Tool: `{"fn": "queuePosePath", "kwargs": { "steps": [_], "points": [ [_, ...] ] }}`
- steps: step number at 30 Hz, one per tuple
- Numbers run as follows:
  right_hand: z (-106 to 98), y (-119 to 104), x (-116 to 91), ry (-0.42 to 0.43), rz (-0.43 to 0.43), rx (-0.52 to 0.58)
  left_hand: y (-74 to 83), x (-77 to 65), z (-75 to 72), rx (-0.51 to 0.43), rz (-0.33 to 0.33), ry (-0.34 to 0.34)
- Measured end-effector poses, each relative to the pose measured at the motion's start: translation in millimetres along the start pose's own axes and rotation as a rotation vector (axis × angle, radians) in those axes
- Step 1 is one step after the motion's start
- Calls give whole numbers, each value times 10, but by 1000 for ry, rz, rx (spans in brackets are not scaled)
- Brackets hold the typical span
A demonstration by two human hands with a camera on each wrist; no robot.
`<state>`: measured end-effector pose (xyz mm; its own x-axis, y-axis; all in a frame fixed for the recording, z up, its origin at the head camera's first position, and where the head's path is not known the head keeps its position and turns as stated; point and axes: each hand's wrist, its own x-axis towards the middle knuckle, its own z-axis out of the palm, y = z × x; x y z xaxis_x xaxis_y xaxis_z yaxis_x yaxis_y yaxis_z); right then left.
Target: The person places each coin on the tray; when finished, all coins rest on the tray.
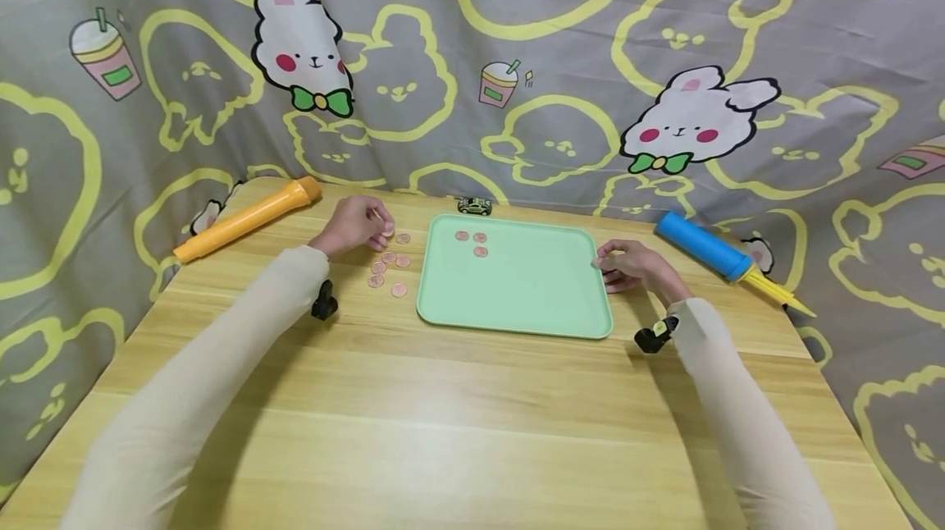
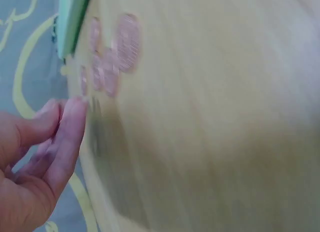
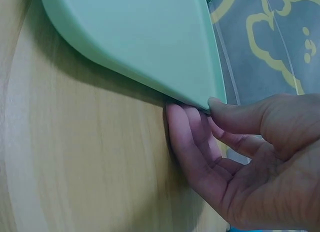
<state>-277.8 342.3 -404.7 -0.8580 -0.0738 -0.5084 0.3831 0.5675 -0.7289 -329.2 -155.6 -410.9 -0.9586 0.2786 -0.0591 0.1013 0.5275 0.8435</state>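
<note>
A light green tray (image 1: 517, 292) lies in the middle of the wooden table, with three copper coins (image 1: 472, 241) near its far edge. Several more coins (image 1: 387, 267) are scattered on the table just left of it. My left hand (image 1: 382, 226) hovers over the far end of that scatter, thumb and forefinger (image 2: 70, 117) pressed together around a coin; the left wrist view is blurred, with the coins (image 2: 120, 47) beyond. My right hand (image 1: 604, 263) pinches the tray's right rim (image 3: 140, 37), thumb (image 3: 235, 114) on top and fingers underneath.
An orange tube (image 1: 247, 220) lies at the table's back left. A blue hand pump (image 1: 705, 245) with a yellow nozzle sits at the back right. A small toy car (image 1: 474, 205) stands behind the tray. A patterned grey curtain (image 1: 561, 38) encloses the table.
</note>
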Motion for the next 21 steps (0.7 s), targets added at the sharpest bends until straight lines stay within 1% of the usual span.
{"fn": "queuePosePath", "kwargs": {
  "steps": [2, 5, 8, 10, 11, 14, 17, 18, 21],
  "points": [
    [-5, -4, -5, -6, 0, 3, 34, 26, 39, -29, 18, 59],
    [-7, -12, -14, -10, 10, 6, 98, 42, 101, -99, 24, 95],
    [-2, -18, -13, -14, 27, 21, 170, 33, 179, -154, 14, 88],
    [4, -22, -8, -13, 34, 36, 211, 28, 235, -152, 13, 81],
    [8, -24, -4, -12, 37, 42, 231, 29, 265, -131, 15, 81],
    [14, -36, 0, -11, 41, 52, 296, 44, 349, -122, -2, 62],
    [16, -54, -1, -11, 39, 42, 378, 71, 437, -204, -52, 26],
    [16, -58, 1, -10, 37, 39, 400, 86, 466, -250, -71, 11],
    [12, -62, -2, -13, 33, 38, 459, 122, 568, -331, -103, -19]
  ]
}}
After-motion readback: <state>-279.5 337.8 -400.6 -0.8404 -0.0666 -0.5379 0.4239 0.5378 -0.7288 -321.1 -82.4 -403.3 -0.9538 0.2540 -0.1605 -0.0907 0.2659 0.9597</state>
